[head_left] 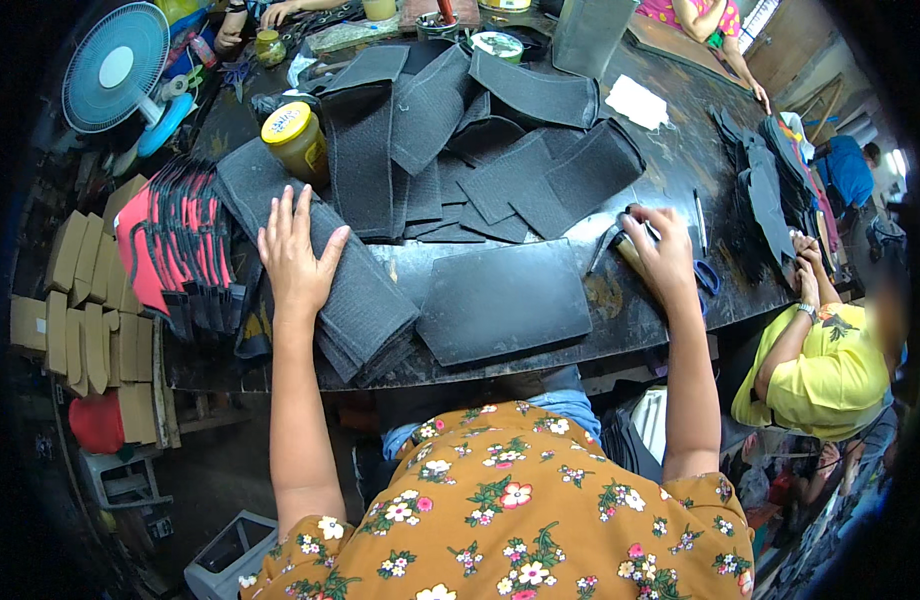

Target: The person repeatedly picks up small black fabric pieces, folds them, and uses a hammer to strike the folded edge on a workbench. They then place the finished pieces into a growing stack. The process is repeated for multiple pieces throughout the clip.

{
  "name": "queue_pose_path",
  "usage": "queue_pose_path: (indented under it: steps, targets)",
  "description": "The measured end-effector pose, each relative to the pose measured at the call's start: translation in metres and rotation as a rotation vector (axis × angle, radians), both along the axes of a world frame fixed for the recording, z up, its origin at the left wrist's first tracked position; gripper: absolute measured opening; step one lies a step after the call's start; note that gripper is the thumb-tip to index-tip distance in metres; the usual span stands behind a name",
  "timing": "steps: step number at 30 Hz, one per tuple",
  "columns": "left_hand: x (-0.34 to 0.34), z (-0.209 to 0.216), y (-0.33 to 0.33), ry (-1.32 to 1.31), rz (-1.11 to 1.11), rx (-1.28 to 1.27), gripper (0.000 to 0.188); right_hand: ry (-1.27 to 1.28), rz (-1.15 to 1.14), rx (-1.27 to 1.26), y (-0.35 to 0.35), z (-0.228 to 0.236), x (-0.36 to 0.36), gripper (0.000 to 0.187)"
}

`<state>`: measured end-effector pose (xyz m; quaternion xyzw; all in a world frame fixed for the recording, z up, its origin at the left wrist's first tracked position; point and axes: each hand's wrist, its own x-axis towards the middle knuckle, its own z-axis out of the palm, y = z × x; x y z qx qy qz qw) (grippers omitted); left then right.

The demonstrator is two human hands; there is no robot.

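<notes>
Printed lettering marks the yellow lid (286,122) of a jar (308,160), too small to read.

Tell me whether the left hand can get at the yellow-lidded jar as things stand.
Likely yes: the left hand lies spread on the dark cloth strips, pointing toward the yellow-lidded jar just beyond it, and nothing appears to stand between.

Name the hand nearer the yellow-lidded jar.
Left. The left hand rests on dark strips just in front of the jar; the right hand is well off to the jar's right.
</notes>
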<state>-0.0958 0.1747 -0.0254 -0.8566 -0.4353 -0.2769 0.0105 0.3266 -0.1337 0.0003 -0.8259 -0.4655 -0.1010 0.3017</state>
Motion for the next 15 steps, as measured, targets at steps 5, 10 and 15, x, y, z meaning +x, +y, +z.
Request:
queue_pose_path:
  steps: [5, 10, 15]
  targets:
    - [-0.002, 0.018, -0.016, -0.218, 0.011, 0.124, 0.085, 0.401, -0.182, 0.064, 0.076, -0.020, 0.036, 0.033]
    - [0.027, 0.056, -0.055, -0.482, -0.173, 0.123, 0.061, 1.129, 0.212, 0.808, 0.069, -0.007, 0.045, 0.012]
    - [0.118, 0.062, -0.120, -0.610, -0.695, -0.455, 0.042, 1.404, 0.262, 0.956, 0.040, 0.025, 0.020, 0.014]
